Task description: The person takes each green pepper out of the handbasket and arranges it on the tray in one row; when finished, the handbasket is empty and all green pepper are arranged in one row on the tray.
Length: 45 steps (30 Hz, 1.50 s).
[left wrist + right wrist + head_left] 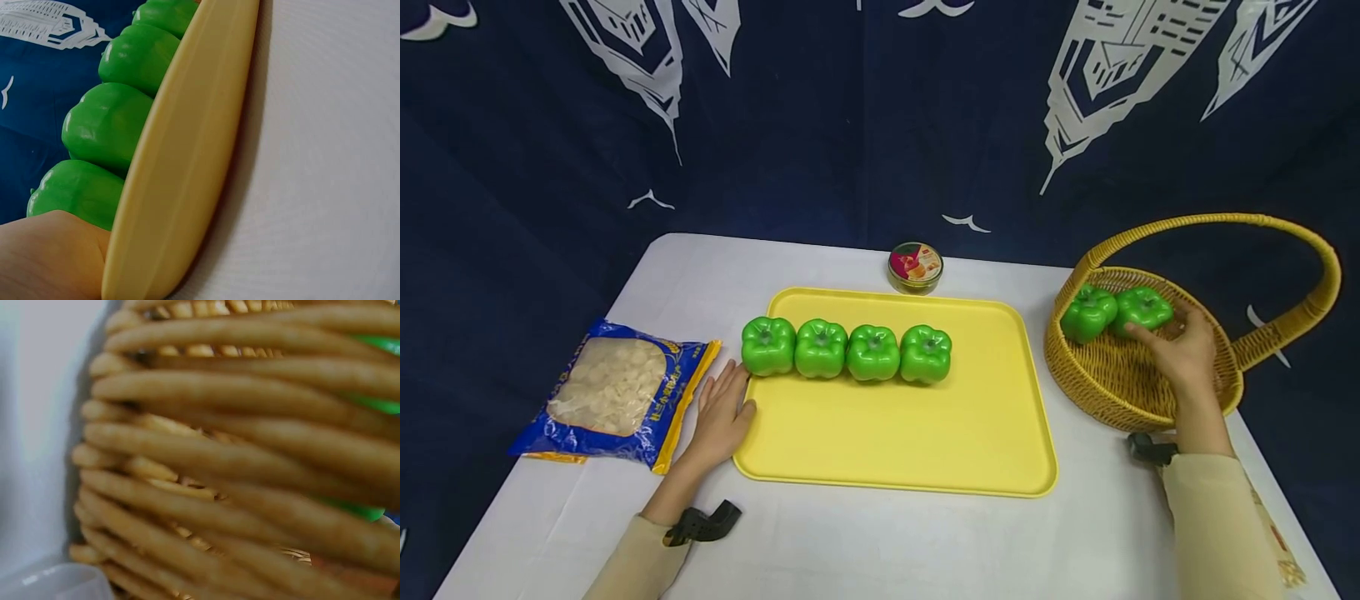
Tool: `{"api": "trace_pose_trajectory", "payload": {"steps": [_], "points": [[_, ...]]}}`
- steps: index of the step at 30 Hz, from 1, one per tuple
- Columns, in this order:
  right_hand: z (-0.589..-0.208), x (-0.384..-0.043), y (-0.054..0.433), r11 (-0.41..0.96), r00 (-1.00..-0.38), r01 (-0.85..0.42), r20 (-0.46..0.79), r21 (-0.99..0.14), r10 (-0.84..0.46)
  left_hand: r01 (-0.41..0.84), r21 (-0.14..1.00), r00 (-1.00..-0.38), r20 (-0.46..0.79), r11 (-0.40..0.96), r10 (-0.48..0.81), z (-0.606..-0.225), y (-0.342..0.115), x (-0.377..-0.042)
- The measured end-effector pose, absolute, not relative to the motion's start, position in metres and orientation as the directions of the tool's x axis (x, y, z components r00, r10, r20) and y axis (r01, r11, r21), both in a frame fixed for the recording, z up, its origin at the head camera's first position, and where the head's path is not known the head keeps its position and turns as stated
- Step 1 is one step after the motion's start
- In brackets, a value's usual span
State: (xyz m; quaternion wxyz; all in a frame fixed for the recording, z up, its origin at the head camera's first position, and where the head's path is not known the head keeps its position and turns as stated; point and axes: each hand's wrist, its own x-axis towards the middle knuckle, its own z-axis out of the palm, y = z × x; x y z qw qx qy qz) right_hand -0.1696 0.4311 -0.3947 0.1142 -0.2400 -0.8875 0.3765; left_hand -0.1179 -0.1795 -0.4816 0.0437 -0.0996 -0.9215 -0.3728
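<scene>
My left hand (722,417) lies flat with straight fingers at the left edge of the yellow tray (895,433), close to the leftmost pepper. Several green bell peppers (872,353) sit in a row across the tray's upper left part; the left wrist view shows them behind the tray's rim (187,137). Inside the wicker basket (1112,383), my right hand (1187,342) grips a green bell pepper (1141,309) between thumb and fingers. Another bell pepper (1088,313) lies to its left in the basket. Basket weave (219,450) fills most of the right wrist view and hides that hand.
A blue bag of pale flakes (613,392) lies left of the tray. Behind the tray stands a small round tin (915,267). The basket's tall handle (1217,219) arches over its far side. Part of a package (1277,533) shows beside the right sleeve.
</scene>
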Motion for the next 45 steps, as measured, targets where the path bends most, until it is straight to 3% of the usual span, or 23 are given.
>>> {"api": "trace_pose_trajectory", "payload": {"steps": [11, 21, 45], "points": [[-0.400, -0.169, 0.433, 0.676, -0.879, 0.332, 0.044, -0.658, 0.475, 0.231, 0.672, -0.973, 0.180, 0.703, 0.147, -0.485, -0.180, -0.116], [-0.398, -0.168, 0.432, 0.647, -0.870, 0.374, -0.009, -0.664, 0.493, 0.219, 0.683, -0.975, 0.165, 0.696, 0.145, -0.485, -0.180, -0.116], [-0.387, -0.158, 0.431, 0.606, -0.830, 0.410, -0.003, -0.682, 0.558, 0.212, 0.679, -0.977, 0.152, 0.703, 0.148, -0.482, -0.179, -0.119]]}}
